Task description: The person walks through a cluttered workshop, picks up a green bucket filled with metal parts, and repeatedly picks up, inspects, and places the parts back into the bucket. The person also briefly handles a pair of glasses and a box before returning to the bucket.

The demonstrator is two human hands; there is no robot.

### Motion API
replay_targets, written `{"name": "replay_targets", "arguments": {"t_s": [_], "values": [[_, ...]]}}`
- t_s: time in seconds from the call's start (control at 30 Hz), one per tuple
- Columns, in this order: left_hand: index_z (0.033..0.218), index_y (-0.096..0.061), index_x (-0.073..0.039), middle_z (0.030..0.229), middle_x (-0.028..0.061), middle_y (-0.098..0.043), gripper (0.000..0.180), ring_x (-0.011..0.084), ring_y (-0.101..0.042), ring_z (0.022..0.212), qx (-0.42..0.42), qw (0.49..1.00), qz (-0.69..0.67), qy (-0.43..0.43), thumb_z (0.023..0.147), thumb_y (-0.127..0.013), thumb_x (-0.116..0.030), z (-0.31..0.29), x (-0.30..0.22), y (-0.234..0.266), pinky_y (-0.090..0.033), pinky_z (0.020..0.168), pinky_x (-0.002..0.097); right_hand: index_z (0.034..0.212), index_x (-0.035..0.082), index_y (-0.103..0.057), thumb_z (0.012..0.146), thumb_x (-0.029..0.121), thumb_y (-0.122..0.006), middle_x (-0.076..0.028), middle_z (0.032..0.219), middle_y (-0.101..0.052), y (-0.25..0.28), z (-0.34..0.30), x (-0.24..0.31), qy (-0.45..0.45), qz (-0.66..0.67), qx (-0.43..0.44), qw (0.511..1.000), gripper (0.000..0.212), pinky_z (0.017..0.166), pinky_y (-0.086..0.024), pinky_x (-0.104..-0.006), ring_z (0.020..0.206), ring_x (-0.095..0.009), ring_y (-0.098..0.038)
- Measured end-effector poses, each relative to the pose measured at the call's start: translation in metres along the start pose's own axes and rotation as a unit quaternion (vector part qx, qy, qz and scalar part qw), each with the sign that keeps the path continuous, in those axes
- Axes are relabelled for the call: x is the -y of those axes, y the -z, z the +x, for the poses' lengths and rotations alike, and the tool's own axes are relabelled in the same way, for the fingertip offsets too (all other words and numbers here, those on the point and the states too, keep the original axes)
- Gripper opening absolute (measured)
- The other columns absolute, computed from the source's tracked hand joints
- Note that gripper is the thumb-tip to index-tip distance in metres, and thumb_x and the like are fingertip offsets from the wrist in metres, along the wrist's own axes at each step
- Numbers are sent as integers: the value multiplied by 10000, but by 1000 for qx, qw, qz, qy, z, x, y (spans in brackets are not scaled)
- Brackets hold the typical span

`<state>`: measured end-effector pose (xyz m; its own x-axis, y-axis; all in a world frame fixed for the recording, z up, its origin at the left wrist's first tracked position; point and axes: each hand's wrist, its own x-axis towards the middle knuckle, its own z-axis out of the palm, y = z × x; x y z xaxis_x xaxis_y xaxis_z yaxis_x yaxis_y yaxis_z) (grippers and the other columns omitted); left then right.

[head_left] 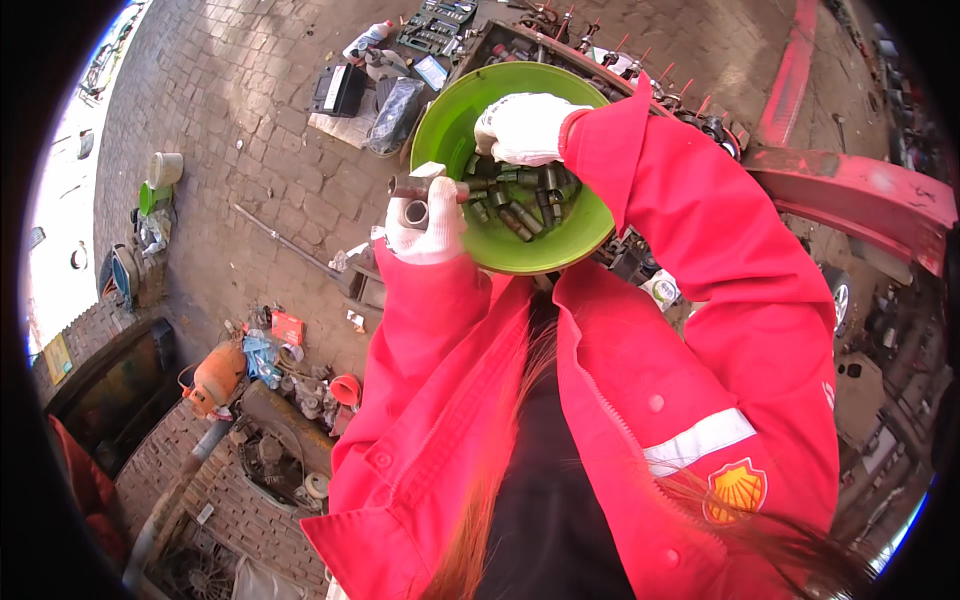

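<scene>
A round green basin (pixel 437 125) stands in front of me, with several dark metal sockets (pixel 520 215) heaped at its bottom. At the basin's left rim my left hand (pixel 432 235), in a white knitted glove, is closed around a few tubular metal sockets (pixel 415 212). One of these shows its round open end, and another lies crosswise above it. My right hand (pixel 532 127), gloved the same way, reaches over the far side of the basin. Its fingers curl down just above the heap; what they hold, if anything, is hidden.
A metal tray of parts (pixel 640 85) lies beyond the basin, and a red steel beam (pixel 850 190) is at the right. Farther back are an open tool case (pixel 437 28) and a black box (pixel 339 91). A long bar (pixel 285 240) lies on the paving at left.
</scene>
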<state>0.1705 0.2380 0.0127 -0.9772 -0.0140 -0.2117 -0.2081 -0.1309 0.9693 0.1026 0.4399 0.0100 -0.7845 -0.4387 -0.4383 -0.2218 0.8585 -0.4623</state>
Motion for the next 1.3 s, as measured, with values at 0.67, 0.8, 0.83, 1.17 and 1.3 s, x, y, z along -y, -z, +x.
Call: {"name": "replay_targets", "arguments": {"t_s": [0.67, 0.8, 0.83, 1.17, 1.3], "values": [[1141, -644, -33, 762, 92, -689, 232, 103, -554, 552, 15, 1000, 11, 2, 935, -659, -140, -6, -3, 2, -452, 519, 243, 1094, 85, -731, 857, 268, -648, -149, 1050, -701, -137, 86, -73, -152, -92, 181, 967, 311, 827, -533, -416, 965, -292, -686], [1143, -628, -29, 777, 93, -696, 240, 102, -547, 550, 18, 1000, 14, -4, 938, -658, -149, -5, -4, 1, -443, 517, 246, 1051, 78, -736, 840, 279, -658, -143, 975, -710, -118, 85, -55, -129, -97, 239, 958, 302, 793, -536, -414, 909, -290, -691], [1145, -624, -29, 781, 93, -698, 242, 102, -545, 549, 14, 1000, 8, 5, 939, -658, -152, -5, -4, 0, -442, 517, 246, 1040, 76, -738, 835, 282, -660, -141, 957, -712, -110, 84, -48, -119, -97, 256, 954, 300, 784, -537, -414, 896, -290, -692], [1156, -613, -9, 785, 95, -689, 281, 106, -535, 530, 28, 999, -24, 13, 948, -659, -192, 1, -5, 7, -438, 505, 244, 1199, 91, -653, 911, 302, -612, -154, 1103, -675, 19, -33, 18, 25, 124, 3, 992, 360, 926, -477, -408, 1069, -328, -625], [1164, -611, 3, 763, 90, -658, 274, 105, -518, 517, 36, 999, -3, 20, 956, -646, -173, 2, -10, 6, -421, 490, 246, 1179, 77, -665, 889, 326, -657, -162, 1121, -666, 19, -88, 41, -11, 295, -193, 936, 382, 930, -497, -402, 1088, -314, -635]]}}
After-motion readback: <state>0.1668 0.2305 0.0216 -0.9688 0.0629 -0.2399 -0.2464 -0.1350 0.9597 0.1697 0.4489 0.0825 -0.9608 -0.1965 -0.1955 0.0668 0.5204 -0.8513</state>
